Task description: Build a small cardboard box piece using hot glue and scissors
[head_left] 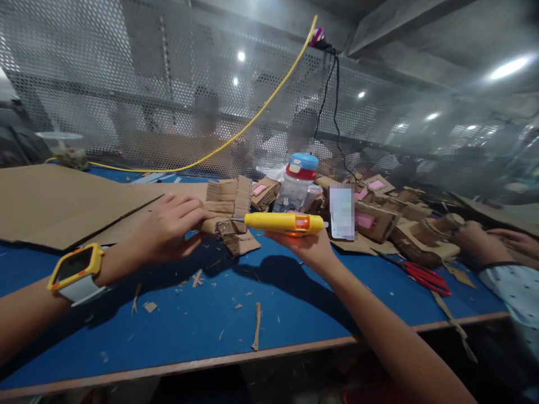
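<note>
My left hand (170,227), with a yellow watch (76,272) on the wrist, pinches a small folded cardboard piece (233,233) above the blue table (273,303). In my right hand (305,247) I grip a yellow glue gun (284,223) held level. Its nozzle points left and touches the cardboard piece. A yellow cable (252,120) rises from behind up to the ceiling.
Large cardboard sheets (63,202) lie at the left. A pile of small cardboard boxes (379,216) and a plastic bottle with a blue lid (298,182) stand behind. Red scissors (425,278) lie at the right. Another person's hands (484,238) work there. A perforated metal screen (126,90) backs the table.
</note>
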The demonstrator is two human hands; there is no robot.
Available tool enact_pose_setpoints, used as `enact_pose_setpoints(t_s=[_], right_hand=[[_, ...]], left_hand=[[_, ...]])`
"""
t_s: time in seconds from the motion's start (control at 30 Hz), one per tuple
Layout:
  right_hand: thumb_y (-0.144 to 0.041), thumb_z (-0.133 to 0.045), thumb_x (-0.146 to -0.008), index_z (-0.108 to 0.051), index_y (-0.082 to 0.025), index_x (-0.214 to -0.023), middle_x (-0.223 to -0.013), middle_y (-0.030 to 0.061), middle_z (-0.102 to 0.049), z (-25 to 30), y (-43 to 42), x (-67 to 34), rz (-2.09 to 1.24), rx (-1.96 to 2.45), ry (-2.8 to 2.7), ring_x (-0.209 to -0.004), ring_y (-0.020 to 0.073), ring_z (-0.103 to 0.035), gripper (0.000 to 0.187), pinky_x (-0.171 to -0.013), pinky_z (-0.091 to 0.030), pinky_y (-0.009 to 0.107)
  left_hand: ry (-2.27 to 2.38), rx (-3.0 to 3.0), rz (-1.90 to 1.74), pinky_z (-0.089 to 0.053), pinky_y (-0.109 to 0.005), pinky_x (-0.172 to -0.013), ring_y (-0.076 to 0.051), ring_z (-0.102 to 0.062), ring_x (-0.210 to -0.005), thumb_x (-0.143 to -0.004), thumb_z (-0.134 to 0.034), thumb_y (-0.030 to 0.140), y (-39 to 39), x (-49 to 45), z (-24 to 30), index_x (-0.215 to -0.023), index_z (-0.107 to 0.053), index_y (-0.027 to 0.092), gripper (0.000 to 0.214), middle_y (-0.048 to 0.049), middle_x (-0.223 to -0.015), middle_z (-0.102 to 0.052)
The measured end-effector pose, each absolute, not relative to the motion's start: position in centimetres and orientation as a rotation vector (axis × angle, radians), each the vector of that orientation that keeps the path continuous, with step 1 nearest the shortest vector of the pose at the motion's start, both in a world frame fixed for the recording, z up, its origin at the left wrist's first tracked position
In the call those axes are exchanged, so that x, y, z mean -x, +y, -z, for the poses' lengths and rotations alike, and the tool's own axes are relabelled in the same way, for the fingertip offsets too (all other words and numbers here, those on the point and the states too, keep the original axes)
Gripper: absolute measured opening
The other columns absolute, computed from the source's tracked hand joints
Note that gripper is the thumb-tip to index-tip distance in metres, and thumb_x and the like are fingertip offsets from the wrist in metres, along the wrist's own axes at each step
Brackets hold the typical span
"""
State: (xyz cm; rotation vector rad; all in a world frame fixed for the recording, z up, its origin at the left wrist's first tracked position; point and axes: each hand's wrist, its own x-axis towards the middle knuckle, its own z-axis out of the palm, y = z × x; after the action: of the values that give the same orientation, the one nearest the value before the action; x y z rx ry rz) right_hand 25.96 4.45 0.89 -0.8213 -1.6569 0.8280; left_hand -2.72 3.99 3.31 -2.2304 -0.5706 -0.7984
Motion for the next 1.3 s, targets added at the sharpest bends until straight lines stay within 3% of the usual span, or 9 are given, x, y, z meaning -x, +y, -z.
enact_pose_setpoints(t_s=[0.33,0.77,1.07,1.3], right_hand=[[-0.049,-0.087,-0.061,-0.068,-0.022,-0.067,-0.065,-0.0003,-0.067,-1.6,4.2,-26.2,-0.671,0.886,-1.672,-0.063,0.0191,-0.066,0.033,-0.067,-0.066,0.039],[-0.049,-0.085,-0.062,-0.067,-0.022,-0.068,-0.066,0.0003,-0.069,-2.2,3.7,-26.1,-0.587,0.918,-1.67,-0.062,0.0183,-0.065,0.033,-0.058,-0.06,0.032],[-0.044,-0.086,-0.064,-0.067,-0.021,-0.068,-0.064,-0.0002,-0.067,-2.3,3.6,-26.3,-0.551,0.919,-1.654,-0.061,0.0171,-0.063,0.03,-0.057,-0.058,0.032],[-0.042,-0.085,-0.066,-0.069,-0.021,-0.075,-0.071,0.0023,-0.072,-2.5,3.4,-26.1,-0.565,0.907,-1.625,-0.069,0.0218,-0.07,0.028,-0.065,-0.064,0.038]], left_hand=[[-0.518,2.183,0.816,-0.046,-0.035,-0.071,-0.023,-0.063,-0.082,-0.092,-0.055,0.015,4.3,2.9,-3.1,-0.102,-0.06,0.015,0.012,-0.0082,-0.087,-0.071],[-0.526,2.199,0.868,-0.046,-0.036,-0.072,-0.023,-0.065,-0.081,-0.097,-0.048,0.022,4.5,2.9,-2.9,-0.101,-0.064,0.017,0.018,-0.0077,-0.087,-0.074],[-0.565,2.235,0.885,-0.042,-0.036,-0.073,-0.022,-0.064,-0.082,-0.096,-0.048,0.023,4.4,2.8,-2.8,-0.099,-0.067,0.02,0.019,-0.0062,-0.086,-0.073],[-0.601,2.227,0.831,-0.044,-0.036,-0.071,-0.022,-0.066,-0.081,-0.096,-0.046,0.022,4.4,2.7,-2.7,-0.098,-0.066,0.021,0.02,-0.006,-0.086,-0.075]])
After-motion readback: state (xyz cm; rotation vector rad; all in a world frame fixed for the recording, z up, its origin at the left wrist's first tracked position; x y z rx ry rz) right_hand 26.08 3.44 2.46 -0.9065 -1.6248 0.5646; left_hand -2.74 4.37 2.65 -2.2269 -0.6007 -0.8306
